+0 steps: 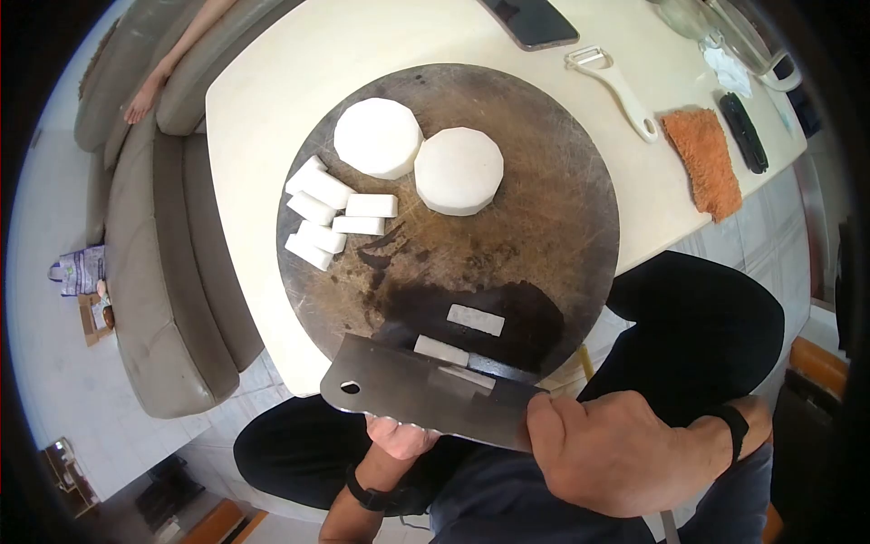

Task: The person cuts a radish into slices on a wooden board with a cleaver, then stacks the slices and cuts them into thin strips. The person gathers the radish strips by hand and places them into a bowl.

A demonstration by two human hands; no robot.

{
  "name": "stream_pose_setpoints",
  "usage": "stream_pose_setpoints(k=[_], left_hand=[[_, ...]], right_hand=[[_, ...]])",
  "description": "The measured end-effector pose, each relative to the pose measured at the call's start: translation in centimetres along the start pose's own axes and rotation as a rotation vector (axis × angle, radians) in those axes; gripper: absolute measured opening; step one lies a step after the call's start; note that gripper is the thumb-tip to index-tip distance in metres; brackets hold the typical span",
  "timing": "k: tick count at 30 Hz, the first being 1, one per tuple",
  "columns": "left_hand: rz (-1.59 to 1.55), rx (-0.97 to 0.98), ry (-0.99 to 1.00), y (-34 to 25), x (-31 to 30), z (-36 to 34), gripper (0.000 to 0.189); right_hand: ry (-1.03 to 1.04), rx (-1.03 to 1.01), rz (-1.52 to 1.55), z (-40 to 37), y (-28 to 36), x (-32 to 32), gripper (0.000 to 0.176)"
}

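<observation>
My right hand (625, 453) is wrapped round the handle end of a broad cleaver (426, 385), whose blade points left across the near edge of a round wooden chopping board (553, 218). My left hand (401, 437) is just below the blade, which hides most of its fingers. One white block (441, 350), seemingly white radish, lies against the blade's upper edge. A pale strip shows on the blade, perhaps a reflection. Another white block (476, 319) rests on the wet dark patch. Farther off sit two thick peeled rounds (459, 171), with several cut blocks (313, 209) at the left.
The board stands on a cream table (263, 100). Along its far right side are a phone (535, 22), a white peeler (621, 95), an orange cloth (705, 163) and a black object (744, 133). Another person's bare foot (142, 102) hangs by a grey sofa (149, 290).
</observation>
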State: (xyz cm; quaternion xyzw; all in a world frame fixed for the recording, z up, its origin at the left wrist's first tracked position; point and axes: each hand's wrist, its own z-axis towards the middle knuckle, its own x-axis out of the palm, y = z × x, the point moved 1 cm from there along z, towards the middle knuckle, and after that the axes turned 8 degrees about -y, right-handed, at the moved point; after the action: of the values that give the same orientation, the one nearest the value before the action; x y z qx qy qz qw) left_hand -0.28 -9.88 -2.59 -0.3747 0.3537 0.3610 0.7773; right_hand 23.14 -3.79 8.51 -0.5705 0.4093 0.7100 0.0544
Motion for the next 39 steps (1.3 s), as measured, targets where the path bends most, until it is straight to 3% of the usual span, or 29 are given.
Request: stream_pose_setpoints(k=[5, 8, 11, 17, 19, 23, 26, 30, 39], left_hand=[[0.023, 0.069, 0.063, 0.0, -0.6, 0.9, 0.037], [-0.119, -0.018, 0.045, 0.0, -0.9, 0.9, 0.037], [-0.121, -0.065, 0.15, -0.2, -1.3, 0.8, 0.039], [-0.196, -0.076, 0.111, 0.1, -1.1, -0.3, 0.032], [-0.143, -0.065, 0.04, -0.3, -1.1, 1.1, 0.029], [-0.15, -0.036, -0.049, -0.6, -0.4, 2.8, 0.026], [-0.165, 0.008, -0.193, -1.3, 0.2, 4.5, 0.029], [-0.178, 0.031, -0.231, -1.2, 0.6, 4.6, 0.029], [-0.128, 0.08, -0.185, -1.1, 0.3, 4.4, 0.026]], right_hand=[[0.033, 0.065, -0.012, 0.8, 0.4, -0.3, 0.023], [0.052, 0.01, -0.049, 1.0, 0.5, -0.4, 0.026], [0.055, 0.062, -0.124, 1.7, 0.7, -0.4, 0.017], [-0.019, 0.06, -0.009, 3.4, 0.3, -0.2, 0.019], [0.045, -0.005, -0.004, 4.1, 0.1, 0.5, 0.029], [-0.095, 0.039, 0.049, 4.0, -0.2, 1.1, 0.026], [0.019, 0.1, 0.272, 3.6, -2.2, 0.0, 0.019], [-0.085, 0.172, 0.183, 2.2, -3.2, -0.3, 0.017], [-0.151, 0.114, 0.232, 1.0, -3.2, -0.6, 0.018]])
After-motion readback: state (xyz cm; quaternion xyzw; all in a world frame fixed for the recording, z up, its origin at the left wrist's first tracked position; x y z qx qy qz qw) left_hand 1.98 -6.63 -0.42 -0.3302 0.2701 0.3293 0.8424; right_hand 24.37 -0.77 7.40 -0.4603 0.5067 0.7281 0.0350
